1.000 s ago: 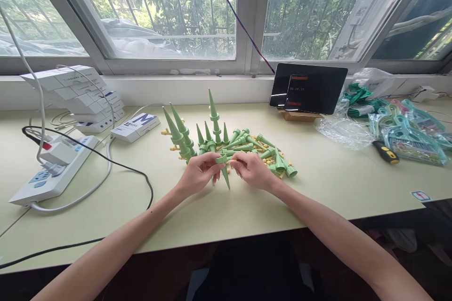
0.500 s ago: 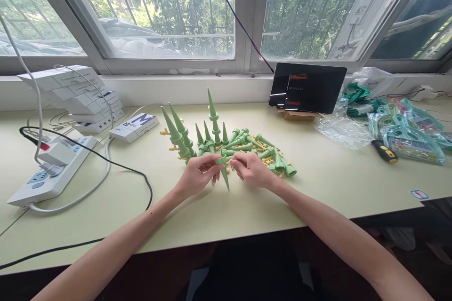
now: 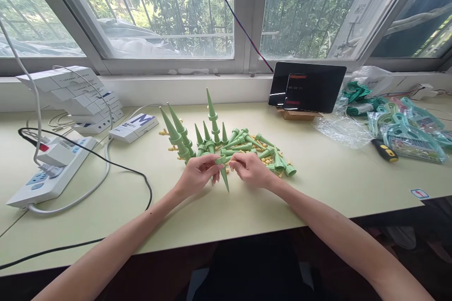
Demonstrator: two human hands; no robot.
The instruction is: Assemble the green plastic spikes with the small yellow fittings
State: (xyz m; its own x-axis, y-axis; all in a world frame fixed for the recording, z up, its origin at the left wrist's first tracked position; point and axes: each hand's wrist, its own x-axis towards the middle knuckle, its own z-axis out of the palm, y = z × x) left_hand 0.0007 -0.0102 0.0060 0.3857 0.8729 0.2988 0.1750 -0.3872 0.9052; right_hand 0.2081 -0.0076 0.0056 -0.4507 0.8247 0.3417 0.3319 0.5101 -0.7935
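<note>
A pale-green plastic cone with a ribbed collar (image 3: 225, 179) is hanging point-down near the centre of the frame, just above the pale yellow-green table (image 3: 169, 230). The left hand (image 3: 199, 172) is closing its thumb and fingers around the collar. The right hand (image 3: 251, 170) is curling inward just beside it, its thumb and forefinger nearly together and seemingly pinching a small yellow piece (image 3: 229, 163); whether that piece is touching the cone is hard to tell.

The step in hand seems to be fine fingertip work at the collar's side. In my judgement, the next move calls for a steady left grip and small, controlled right-hand pressure, since the fingertips are hiding much of the contact.

Beyond the hands, upright stacked green cones (image 3: 172, 128) are standing left of centre, with yellow side fittings (image 3: 163, 132) sticking out. A loose heap of green cones (image 3: 278, 162) is lying right of centre. Farther out, a white power strip (image 3: 52, 187) is resting at the left, and a black-and-yellow handled tool (image 3: 384, 150) at the right.
</note>
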